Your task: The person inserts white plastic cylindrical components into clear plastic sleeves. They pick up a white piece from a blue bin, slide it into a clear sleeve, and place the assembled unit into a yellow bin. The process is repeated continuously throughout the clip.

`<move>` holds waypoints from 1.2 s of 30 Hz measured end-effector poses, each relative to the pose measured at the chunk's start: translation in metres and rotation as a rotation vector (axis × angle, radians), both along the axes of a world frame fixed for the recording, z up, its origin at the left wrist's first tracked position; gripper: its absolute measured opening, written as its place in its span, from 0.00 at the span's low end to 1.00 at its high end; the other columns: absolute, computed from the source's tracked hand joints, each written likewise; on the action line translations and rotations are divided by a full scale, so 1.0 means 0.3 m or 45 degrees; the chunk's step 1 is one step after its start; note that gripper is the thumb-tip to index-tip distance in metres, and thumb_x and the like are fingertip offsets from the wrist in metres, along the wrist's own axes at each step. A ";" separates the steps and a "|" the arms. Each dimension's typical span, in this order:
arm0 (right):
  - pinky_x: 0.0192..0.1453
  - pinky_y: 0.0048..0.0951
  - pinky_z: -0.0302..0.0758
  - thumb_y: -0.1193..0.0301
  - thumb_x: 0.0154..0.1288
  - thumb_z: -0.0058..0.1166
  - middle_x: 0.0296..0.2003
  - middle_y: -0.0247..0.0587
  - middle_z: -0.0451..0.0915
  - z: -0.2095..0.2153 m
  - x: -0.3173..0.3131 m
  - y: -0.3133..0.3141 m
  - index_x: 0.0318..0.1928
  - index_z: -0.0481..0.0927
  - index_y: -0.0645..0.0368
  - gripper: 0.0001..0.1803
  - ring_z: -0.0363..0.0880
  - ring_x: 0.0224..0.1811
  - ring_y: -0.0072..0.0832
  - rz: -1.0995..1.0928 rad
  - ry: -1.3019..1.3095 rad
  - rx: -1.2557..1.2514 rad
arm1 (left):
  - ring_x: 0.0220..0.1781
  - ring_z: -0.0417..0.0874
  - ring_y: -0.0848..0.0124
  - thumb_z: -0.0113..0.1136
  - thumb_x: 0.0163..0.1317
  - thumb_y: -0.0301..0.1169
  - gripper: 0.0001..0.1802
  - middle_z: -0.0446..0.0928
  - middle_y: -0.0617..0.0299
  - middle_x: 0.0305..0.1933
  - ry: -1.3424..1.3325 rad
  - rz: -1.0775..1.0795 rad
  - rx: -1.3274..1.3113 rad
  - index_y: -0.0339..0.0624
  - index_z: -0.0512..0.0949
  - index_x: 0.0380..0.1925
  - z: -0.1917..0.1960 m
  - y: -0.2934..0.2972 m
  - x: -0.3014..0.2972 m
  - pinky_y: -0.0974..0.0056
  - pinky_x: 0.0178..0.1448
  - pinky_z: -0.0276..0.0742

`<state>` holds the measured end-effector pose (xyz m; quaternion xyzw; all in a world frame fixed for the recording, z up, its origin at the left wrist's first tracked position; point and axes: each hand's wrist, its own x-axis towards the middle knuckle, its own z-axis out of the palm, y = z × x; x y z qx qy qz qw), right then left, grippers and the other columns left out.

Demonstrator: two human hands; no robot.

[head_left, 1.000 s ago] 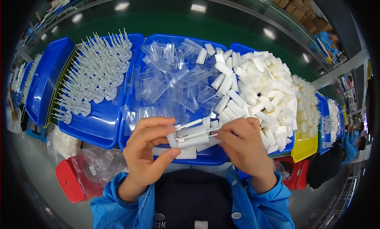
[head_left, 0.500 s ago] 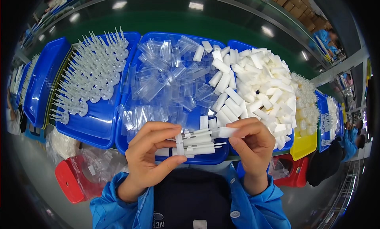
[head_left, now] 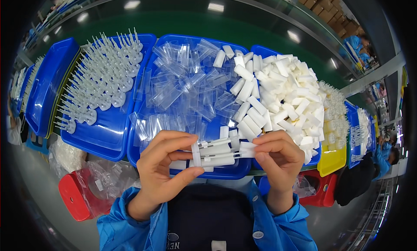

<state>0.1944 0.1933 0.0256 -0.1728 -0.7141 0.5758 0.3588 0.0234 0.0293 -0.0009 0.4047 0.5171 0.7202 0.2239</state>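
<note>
My left hand (head_left: 161, 164) and my right hand (head_left: 278, 157) together grip a small bundle of white plastic pieces (head_left: 219, 152) lying sideways, each hand pinching one end. The bundle hangs just above the near rim of a blue tray (head_left: 226, 173) filled with clear plastic caps (head_left: 182, 86). To its right lies a heap of white rectangular blocks (head_left: 278, 94). Both sleeves are blue.
A blue tray (head_left: 97, 136) on the left carries rows of clear pointed parts (head_left: 100, 77). Further blue trays (head_left: 45, 86) sit far left; a yellow bin (head_left: 332, 160) and more trays stand right. Red stools (head_left: 74, 196) with plastic bags flank me. A person in blue works far right.
The bundle has been squared up between my hands and shifted slightly lower; my right fingers now close over its right end. The trays are unmoved.
</note>
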 end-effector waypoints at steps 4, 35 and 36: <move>0.47 0.24 0.73 0.87 0.50 0.62 0.41 0.51 0.81 -0.002 -0.008 0.002 0.38 0.84 0.70 0.12 0.79 0.43 0.29 0.090 0.063 0.017 | 0.52 0.82 0.63 0.71 0.49 0.18 0.26 0.73 0.48 0.52 0.014 -0.025 -0.026 0.29 0.77 0.51 0.002 0.006 0.005 0.63 0.52 0.86; 0.40 0.34 0.73 0.81 0.44 0.65 0.35 0.40 0.80 0.051 -0.057 0.041 0.35 0.83 0.60 0.13 0.77 0.38 0.36 0.216 -0.327 0.912 | 0.54 0.80 0.62 0.68 0.47 0.14 0.25 0.72 0.46 0.54 0.005 0.070 -0.027 0.29 0.77 0.49 0.014 0.001 -0.013 0.65 0.49 0.87; 0.41 0.36 0.72 0.81 0.43 0.65 0.35 0.38 0.79 0.044 -0.057 0.048 0.35 0.83 0.59 0.14 0.76 0.38 0.37 0.252 -0.471 0.987 | 0.56 0.79 0.62 0.67 0.48 0.13 0.25 0.70 0.46 0.56 -0.052 0.101 -0.003 0.29 0.76 0.50 0.013 0.004 -0.018 0.65 0.50 0.87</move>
